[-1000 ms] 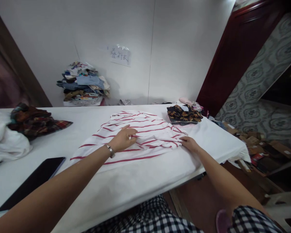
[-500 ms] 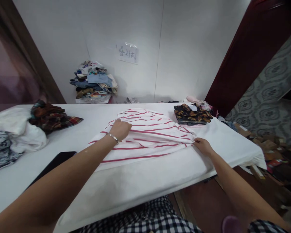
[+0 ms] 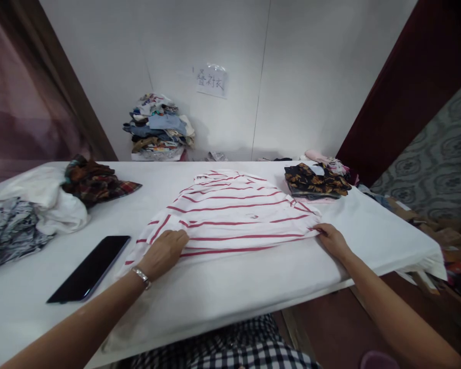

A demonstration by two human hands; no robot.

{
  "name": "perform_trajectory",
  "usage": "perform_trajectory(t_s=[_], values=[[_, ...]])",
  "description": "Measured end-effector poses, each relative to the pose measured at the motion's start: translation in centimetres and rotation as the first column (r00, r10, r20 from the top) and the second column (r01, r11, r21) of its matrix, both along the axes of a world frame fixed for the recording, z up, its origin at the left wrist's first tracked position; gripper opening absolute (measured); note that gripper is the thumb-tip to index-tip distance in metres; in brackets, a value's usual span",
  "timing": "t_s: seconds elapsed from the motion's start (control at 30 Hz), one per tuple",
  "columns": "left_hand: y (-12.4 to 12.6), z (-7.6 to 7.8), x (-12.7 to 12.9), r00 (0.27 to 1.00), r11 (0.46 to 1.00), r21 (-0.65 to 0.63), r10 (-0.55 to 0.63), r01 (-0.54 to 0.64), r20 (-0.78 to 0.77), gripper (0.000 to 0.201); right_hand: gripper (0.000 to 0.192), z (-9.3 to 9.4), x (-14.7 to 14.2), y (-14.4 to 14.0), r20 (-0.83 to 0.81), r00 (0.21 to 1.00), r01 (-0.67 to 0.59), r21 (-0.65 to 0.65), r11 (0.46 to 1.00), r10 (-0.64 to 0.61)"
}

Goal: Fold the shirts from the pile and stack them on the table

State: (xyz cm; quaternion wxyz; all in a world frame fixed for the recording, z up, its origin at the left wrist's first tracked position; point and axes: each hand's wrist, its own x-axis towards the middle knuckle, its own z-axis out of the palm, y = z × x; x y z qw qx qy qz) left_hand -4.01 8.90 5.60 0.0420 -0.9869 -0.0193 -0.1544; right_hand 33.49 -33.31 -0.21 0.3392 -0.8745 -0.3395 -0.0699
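A: Status on the shirt (image 3: pixel 230 215)?

B: Red-striped white shirt, spread flat mid-table (image 3: pixel 223 292), collar end away from the person.

A: Hands?

B: Left hand (image 3: pixel 163 252) lies palm down on the shirt's near left edge, fingers loosely curled on the cloth. Pressing rather than pinching, I think, but the fingertips are hidden, so can't confirm a grasp. Bracelet (image 3: pixel 141 275) on that wrist. Right hand (image 3: pixel 332 240) is at the near right corner, fingers closed on the fabric edge, cloth bunched just ahead of them.

A: Anything holding stuff? Bins, trays?

B: No bins on the table. Just piles. Folded dark floral stack (image 3: pixel 315 180) at far right, something pink behind it. Left end: plaid heap (image 3: pixel 96 179), white cloth (image 3: pixel 54 205) beside it, grey patterned cloth (image 3: pixel 7 236) at the edge.

A: Off the table?

B: Clothes pile (image 3: pixel 159 128) against the wall, under a paper sign (image 3: pixel 211 81). Cardboard boxes (image 3: pixel 438 230) on the floor at right, contents too blurred to read.

A: Phone?

B: Phone (image 3: pixel 90 267) face up, screen dark, just left of the left hand, clear of the shirt.
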Motion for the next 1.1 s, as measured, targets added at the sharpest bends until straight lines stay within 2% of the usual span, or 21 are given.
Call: perform_trajectory(t_s=[0.1, 0.17, 0.23, 0.33, 0.4, 0.47, 0.53, 0.6, 0.67, 0.73, 0.83, 1.0, 1.07, 1.1], values=[[-0.4, 0.9, -0.1, 0.997, 0.997, 0.039, 0.059, -0.061, 0.047, 0.027, 0.024, 0.7, 0.1, 0.4, 0.085, 0.996, 0.004, -0.026, 1.000, -0.002], [-0.7, 1.2, -0.2, 0.998, 0.998, 0.021, 0.058, -0.059, 0.028, 0.027, 0.023, 1.0, 0.0, 0.8, 0.131, 0.991, 0.030, -0.043, 0.999, -0.025], [-0.8, 0.8, -0.5, 0.999, 0.997, -0.065, 0.037, -0.039, -0.029, 0.028, 0.025, 1.1, -0.2, 1.1, 0.139, 0.990, 0.011, -0.082, 0.997, 0.001], [-0.1, -0.3, -1.2, 0.997, 0.976, -0.219, -0.004, -0.014, -0.079, 0.028, 0.029, 1.2, -0.1, 1.0, 0.062, 0.996, -0.058, -0.145, 0.988, 0.067], [0.6, -0.9, -1.5, 0.998, 0.958, -0.286, -0.012, -0.005, -0.060, 0.023, 0.032, 1.6, 0.2, 0.8, -0.005, 0.999, -0.053, -0.120, 0.991, 0.053], [1.2, -1.3, -1.7, 1.000, 0.940, -0.341, 0.015, -0.019, -0.014, 0.023, 0.034, 2.3, 1.0, 0.8, -0.038, 0.999, 0.035, -0.029, 0.999, -0.036], [1.6, -1.5, -1.5, 0.997, 0.915, -0.399, 0.071, -0.058, 0.019, 0.027, 0.031, 3.3, 2.0, 1.2, -0.071, 0.981, 0.183, 0.055, 0.982, -0.179], [1.7, -1.8, -1.1, 0.990, 0.889, -0.445, 0.135, -0.108, 0.029, 0.029, 0.028, 4.1, 3.4, 1.9, -0.124, 0.951, 0.293, 0.057, 0.954, -0.284], [1.7, -2.2, -0.7, 0.980, 0.868, -0.470, 0.198, -0.160, 0.031, 0.033, 0.031, 4.7, 4.9, 3.0, -0.181, 0.929, 0.329, -0.004, 0.944, -0.324], [1.7, -2.6, -0.5, 0.971, 0.860, -0.474, 0.235, -0.188, 0.041, 0.034, 0.034, 5.1, 6.3, 4.2, -0.241, 0.916, 0.313, -0.074, 0.947, -0.321], [2.0, -3.2, -0.7, 0.968, 0.873, -0.453, 0.240, -0.183, 0.072, 0.031, 0.029, 5.5, 7.0, 6.1, -0.335, 0.905, 0.221, -0.155, 0.963, -0.261], [2.6, -4.1, -1.0, 0.962, 0.883, -0.428, 0.258, -0.195, 0.093, 0.031, 0.018, 5.3, 4.1, 9.1, -0.401, 0.914, -0.016, -0.178, 0.984, -0.058], [2.7, -4.4, -1.0, 0.962, 0.880, -0.429, 0.262, -0.203, 0.081, 0.031, 0.018, 4.9, 2.8, 9.7, -0.377, 0.926, -0.053, -0.152, 0.987, -0.008], [2.8, -4.5, -0.9, 0.962, 0.880, -0.429, 0.262, -0.206, 0.075, 0.031, 0.019, 4.7, 2.4, 9.8, -0.349, 0.937, -0.033, -0.130, 0.991, -0.014]])
